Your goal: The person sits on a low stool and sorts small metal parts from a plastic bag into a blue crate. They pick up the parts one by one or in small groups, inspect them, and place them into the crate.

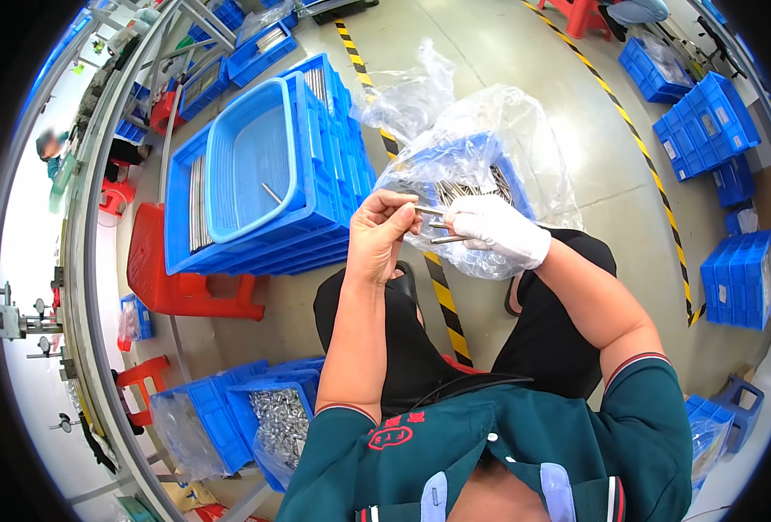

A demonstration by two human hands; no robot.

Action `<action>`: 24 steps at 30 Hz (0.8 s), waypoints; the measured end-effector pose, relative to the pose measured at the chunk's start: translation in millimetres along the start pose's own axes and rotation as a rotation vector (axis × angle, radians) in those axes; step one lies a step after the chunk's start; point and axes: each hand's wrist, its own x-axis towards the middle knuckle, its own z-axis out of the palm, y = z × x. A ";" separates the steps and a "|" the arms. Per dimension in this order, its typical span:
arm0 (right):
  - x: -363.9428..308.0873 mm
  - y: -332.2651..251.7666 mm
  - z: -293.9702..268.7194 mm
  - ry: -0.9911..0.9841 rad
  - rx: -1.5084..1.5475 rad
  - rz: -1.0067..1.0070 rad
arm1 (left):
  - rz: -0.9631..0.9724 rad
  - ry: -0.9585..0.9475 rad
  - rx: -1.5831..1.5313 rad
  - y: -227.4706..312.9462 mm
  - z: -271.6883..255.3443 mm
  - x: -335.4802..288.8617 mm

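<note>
Several slim metal rods (449, 239) sit in the grip, side by side and roughly level. The right hand (497, 230), in a white glove, has its fingers closed on them; the bare left hand (382, 233) pinches thumb and fingertips together on the end of one. Just beyond and below the grip, a clear plastic bag (549, 130) lines and spills over a blue bin (516, 174) — more loose rods lie in it. Left of the grip rises a stack of blue crates (337, 178); its top crate holds a light-blue basket (248, 161) with a single rod (271, 192) inside, and a row of rods (198, 204) lies beside the basket. Nearer the body, to the grip's left, another blue bin (243, 416) contains small shiny metal parts (281, 422) — heaped in clear plastic. Well to the right stand stacked blue boxes (707, 126).
</note>
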 end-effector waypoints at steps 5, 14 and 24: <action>-1.8 -3.1 -2.7 -0.016 -0.107 -0.060 | -0.106 -0.094 -0.114 0.9 -6.6 0.3; -1.2 -11.9 -3.0 0.084 -0.647 -0.299 | -0.246 -0.123 -0.359 -6.9 -10.5 3.3; 1.4 0.4 -5.6 0.150 -0.815 -0.431 | -0.280 -0.188 -0.442 -15.4 -4.1 1.5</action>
